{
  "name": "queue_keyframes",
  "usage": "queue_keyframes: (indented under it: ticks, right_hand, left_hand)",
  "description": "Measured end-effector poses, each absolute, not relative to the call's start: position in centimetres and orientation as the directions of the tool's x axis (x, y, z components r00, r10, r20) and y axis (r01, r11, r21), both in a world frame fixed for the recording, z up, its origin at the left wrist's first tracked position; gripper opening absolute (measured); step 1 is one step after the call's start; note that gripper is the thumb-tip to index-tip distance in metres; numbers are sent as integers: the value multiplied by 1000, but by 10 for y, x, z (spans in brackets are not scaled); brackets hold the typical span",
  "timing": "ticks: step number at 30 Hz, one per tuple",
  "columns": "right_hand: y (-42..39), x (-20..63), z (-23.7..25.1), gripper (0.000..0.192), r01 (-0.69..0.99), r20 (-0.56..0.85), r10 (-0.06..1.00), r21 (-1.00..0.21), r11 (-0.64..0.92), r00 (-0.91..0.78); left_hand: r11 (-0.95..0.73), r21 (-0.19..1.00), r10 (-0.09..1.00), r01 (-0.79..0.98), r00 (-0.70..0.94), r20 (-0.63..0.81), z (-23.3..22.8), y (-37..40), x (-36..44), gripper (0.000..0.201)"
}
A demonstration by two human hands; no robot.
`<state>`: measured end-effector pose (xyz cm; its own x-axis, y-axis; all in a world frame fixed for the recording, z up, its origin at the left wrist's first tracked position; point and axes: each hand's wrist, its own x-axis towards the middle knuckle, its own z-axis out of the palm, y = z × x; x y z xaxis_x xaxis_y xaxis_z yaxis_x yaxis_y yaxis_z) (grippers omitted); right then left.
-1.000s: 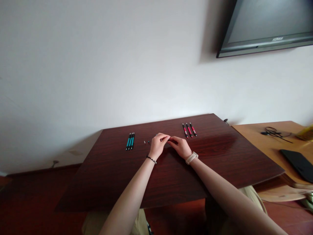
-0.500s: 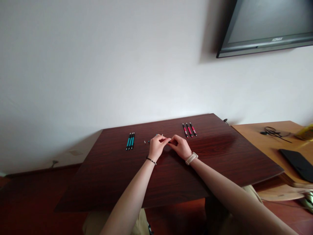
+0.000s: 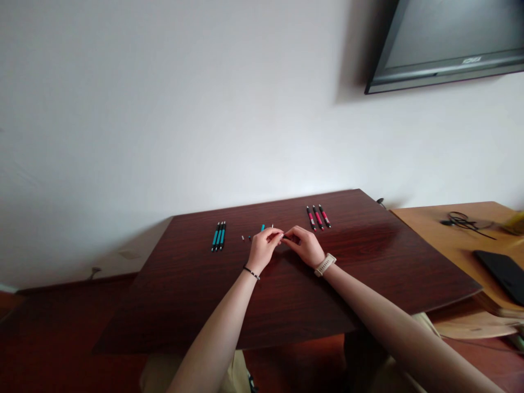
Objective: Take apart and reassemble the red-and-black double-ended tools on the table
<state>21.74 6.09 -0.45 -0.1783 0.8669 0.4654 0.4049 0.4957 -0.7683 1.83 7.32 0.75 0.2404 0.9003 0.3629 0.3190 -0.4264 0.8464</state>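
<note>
My left hand [image 3: 264, 250] and my right hand [image 3: 308, 249] meet over the middle of the table, fingertips pinched around a small black pen part [image 3: 285, 237]. Most of that part is hidden by the fingers. Just beyond my left hand lies a blue pen barrel piece [image 3: 262, 227], and beside it the thin pale tip [image 3: 272, 225] of something partly covered. Left of that hand are a tiny whitish piece [image 3: 243, 238] and a tiny blue piece [image 3: 249, 238]. Three blue-and-black pens [image 3: 218, 236] lie side by side further left. Three pink-and-black pens [image 3: 318, 217] lie beyond my right hand.
The dark wooden table [image 3: 196, 295] stands against a white wall. To its right, a lighter wooden desk [image 3: 426, 224] bears a black cable [image 3: 462, 220] and a flat black device [image 3: 501, 277]. A television [image 3: 450, 43] hangs on the wall at upper right.
My hands have shifted slightly apart at the fingertips, showing more of the black part between them. More of the blue barrel piece is visible. The view has turned a little.
</note>
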Motion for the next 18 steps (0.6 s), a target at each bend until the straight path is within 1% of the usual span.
queue_keyframes:
  ticks: [2,4,6,8,10,14,16,18]
  right_hand:
    - [60,227,0,30,405,449,852,-750,523,-268]
    - [60,236,3,30,400,445,836,-737,545,-320]
    - [60,243,3,27,408,446,825,-721,561,-347]
    - [59,245,3,24,423,451,818,-702,572,-357]
    - [59,243,2,21,440,462,812,-683,583,-358]
    - [57,237,4,16,458,479,810,-668,586,-338]
    - [57,237,3,16,459,478,827,-688,561,-294]
    - [58,239,2,17,455,479,850,-720,524,-222]
  left_hand:
    - [-416,828,908,377,225,354,8,70,21,27]
    - [-446,760,895,474,221,388,9,67,25,33]
    - [-480,682,873,552,222,434,8,64,31,36]
    - [-490,634,860,598,216,462,6,63,36,40]
    - [-474,616,863,629,194,466,3,62,38,46]
    - [-372,633,899,679,95,427,3,64,32,54]
    - [-355,634,902,686,75,424,5,65,28,52]
    - [-389,622,889,679,100,447,7,66,26,43]
